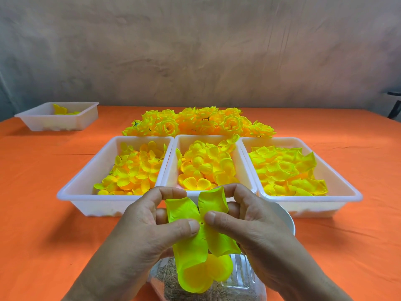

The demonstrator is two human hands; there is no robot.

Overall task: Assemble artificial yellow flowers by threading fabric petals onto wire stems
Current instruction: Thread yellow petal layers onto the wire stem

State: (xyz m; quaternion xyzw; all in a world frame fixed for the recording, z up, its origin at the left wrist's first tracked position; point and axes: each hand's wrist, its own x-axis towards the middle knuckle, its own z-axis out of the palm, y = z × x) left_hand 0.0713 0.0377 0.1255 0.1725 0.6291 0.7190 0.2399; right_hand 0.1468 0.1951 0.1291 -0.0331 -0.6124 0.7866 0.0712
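A large yellow-green fabric petal piece (196,242) with several lobes is held up between both hands above the table's near edge. My left hand (143,224) pinches it from the left, thumb beside the small centre hole. My right hand (249,216) pinches it from the right, thumb on the other side of the hole. More rounded yellow petals (208,272) hang below the piece. No wire stem is visible.
Three white trays of yellow petals stand side by side: left tray (71,192), middle tray (173,157), right tray (338,183). A pile of finished yellow flowers (199,122) lies behind them. A fourth white tray (36,118) sits far left. A clear plastic container (240,276) and a white bowl (286,218) lie under my hands.
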